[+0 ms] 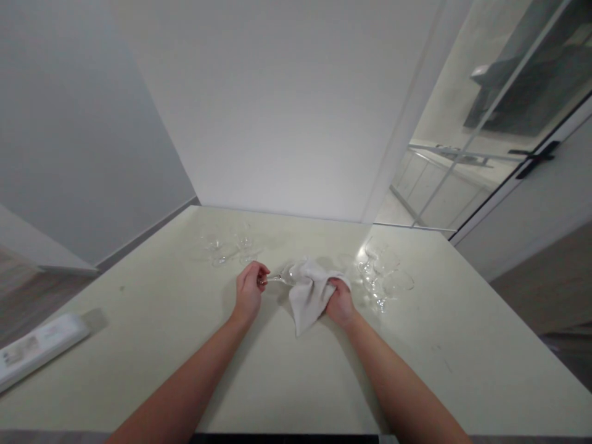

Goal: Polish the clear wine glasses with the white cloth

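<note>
Head view: limp white cloth (311, 291) draping clear stemmed glass (285, 274).

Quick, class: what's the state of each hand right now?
Left hand: closed, holding a stemmed glass.
Right hand: closed, holding a white cloth.

Clear stemmed glass (285, 273) tipped on its side, stem pointing at the desk's (277, 394) left edge, bowl toward the right edge and partly covered. The white cloth (307, 297) over it is all bunched up, kinda creased, with one pointy corner drooping toward the near edge.
</note>
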Demonstrator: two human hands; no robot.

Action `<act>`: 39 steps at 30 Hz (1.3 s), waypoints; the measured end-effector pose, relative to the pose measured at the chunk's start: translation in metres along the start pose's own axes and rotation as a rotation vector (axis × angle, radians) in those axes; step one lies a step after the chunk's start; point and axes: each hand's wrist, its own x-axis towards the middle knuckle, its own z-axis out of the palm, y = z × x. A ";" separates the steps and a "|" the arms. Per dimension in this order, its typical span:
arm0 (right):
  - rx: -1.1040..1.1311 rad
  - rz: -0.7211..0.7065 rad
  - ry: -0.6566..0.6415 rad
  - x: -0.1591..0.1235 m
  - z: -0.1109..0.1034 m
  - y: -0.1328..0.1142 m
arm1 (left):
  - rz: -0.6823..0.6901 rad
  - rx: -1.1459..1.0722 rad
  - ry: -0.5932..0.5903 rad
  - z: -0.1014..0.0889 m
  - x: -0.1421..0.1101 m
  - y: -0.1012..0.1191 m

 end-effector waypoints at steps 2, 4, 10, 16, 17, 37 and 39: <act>0.019 0.047 -0.059 -0.002 0.000 -0.004 | -0.009 0.011 0.001 0.001 -0.001 0.001; 0.011 0.062 -0.096 -0.002 0.000 -0.006 | -0.015 0.018 0.010 0.001 -0.002 0.003; -0.255 0.195 -0.152 0.001 -0.007 0.005 | 0.061 0.069 -0.161 -0.001 -0.006 0.000; -0.377 0.099 -0.318 -0.005 -0.009 0.006 | 0.109 0.058 -0.185 -0.002 -0.011 0.000; -0.357 0.089 -0.339 -0.006 -0.008 0.005 | 0.104 0.056 -0.192 -0.002 -0.011 0.001; -0.273 0.048 -0.266 -0.004 -0.001 -0.001 | 0.105 0.052 -0.219 0.006 -0.017 0.002; -0.214 0.034 -0.264 -0.006 0.001 -0.002 | 0.089 0.050 -0.231 0.008 -0.017 0.000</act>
